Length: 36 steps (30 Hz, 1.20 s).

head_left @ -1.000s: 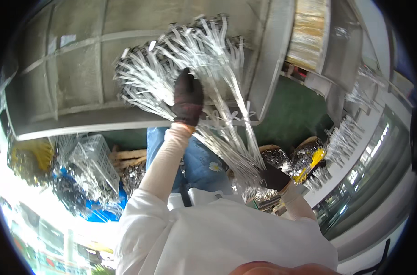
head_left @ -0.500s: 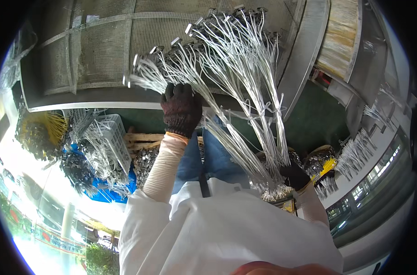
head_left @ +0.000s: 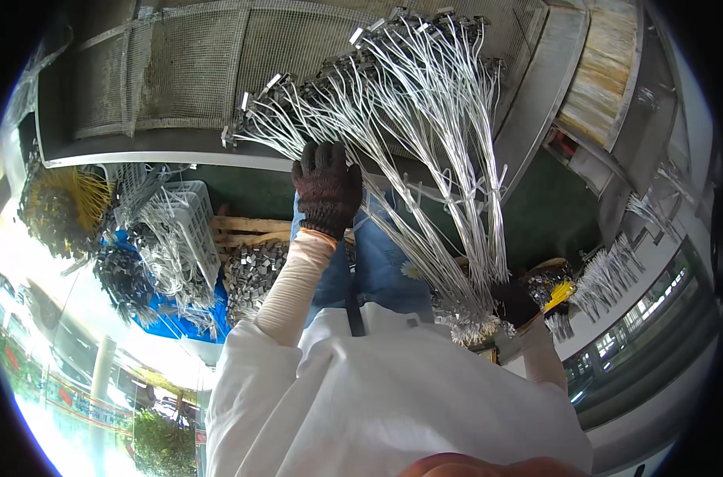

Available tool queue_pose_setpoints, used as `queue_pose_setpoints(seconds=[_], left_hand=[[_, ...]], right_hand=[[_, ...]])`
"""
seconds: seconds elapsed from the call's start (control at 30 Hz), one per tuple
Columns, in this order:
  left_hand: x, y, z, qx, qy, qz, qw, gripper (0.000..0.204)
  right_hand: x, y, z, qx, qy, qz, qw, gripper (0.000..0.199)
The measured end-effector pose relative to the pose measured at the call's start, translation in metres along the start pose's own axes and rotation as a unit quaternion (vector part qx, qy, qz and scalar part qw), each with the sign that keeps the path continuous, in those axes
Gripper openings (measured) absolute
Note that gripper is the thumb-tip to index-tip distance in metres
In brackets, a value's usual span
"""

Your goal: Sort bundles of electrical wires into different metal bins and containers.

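Note:
Several bundles of silvery-white cables (head_left: 457,187), tied midway with thin ties, slant from a mesh-topped bench (head_left: 178,87) toward my right side. Dark metal connectors (head_left: 433,25) at their far ends rest on the mesh; the pale near ends fan out by my right hip. My left hand (head_left: 327,188), in a dark knit glove, is closed over the leftmost bundle near the bench's front edge. My dark-gloved right hand (head_left: 515,304) is closed at the lower part of the bundles, its fingers largely hidden behind them and in shadow.
Below the bench at left stand a white plastic crate (head_left: 193,215) with cables, a bundle with yellow wires (head_left: 71,203) and a heap of small metal pieces (head_left: 254,274). At right, more white cables (head_left: 608,278) lie near a yellow bunch (head_left: 560,296). A metal chute (head_left: 600,67) adjoins the bench.
The whole view has shifted slightly. My left hand and the leftmost bundle have moved a little to the right, closer to the other bundles. My right hand stays at the lower ends.

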<state>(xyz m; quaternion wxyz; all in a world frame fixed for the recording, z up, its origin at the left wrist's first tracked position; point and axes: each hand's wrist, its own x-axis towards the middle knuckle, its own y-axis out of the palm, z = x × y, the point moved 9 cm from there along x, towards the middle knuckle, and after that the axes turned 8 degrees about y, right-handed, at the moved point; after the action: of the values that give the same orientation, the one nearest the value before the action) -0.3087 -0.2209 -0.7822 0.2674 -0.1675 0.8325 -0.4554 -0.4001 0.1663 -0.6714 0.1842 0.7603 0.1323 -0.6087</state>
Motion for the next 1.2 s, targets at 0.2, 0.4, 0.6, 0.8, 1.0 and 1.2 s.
queue_pose_setpoints(seconds=[0.2,0.4,0.6,0.8,1.0,1.2], left_hand=[[-0.002,0.004,-0.003,-0.003,0.004,0.001,1.000,0.043],[-0.009,0.017,-0.009,0.014,0.016,0.016,1.000,0.047],[-0.011,0.019,-0.009,0.020,0.000,0.058,0.998,0.052],[-0.003,0.034,-0.014,0.004,0.004,0.110,0.994,0.052],[-0.002,0.040,-0.011,0.014,0.011,0.106,0.994,0.042],[0.003,0.035,-0.011,0.027,-0.017,0.112,0.993,0.044]], right_hand=[[0.003,0.028,0.013,-0.045,-0.056,0.072,0.995,0.053],[0.000,0.015,0.037,-0.417,-0.105,-0.101,0.897,0.063],[-0.030,0.086,0.115,-0.718,-0.248,-0.267,0.593,0.055],[0.069,0.226,0.172,-0.630,-0.506,-0.236,0.540,0.017],[0.171,0.227,0.186,-0.719,-0.355,-0.312,0.510,0.022],[0.140,0.215,0.201,-0.596,-0.434,-0.272,0.619,0.032]])
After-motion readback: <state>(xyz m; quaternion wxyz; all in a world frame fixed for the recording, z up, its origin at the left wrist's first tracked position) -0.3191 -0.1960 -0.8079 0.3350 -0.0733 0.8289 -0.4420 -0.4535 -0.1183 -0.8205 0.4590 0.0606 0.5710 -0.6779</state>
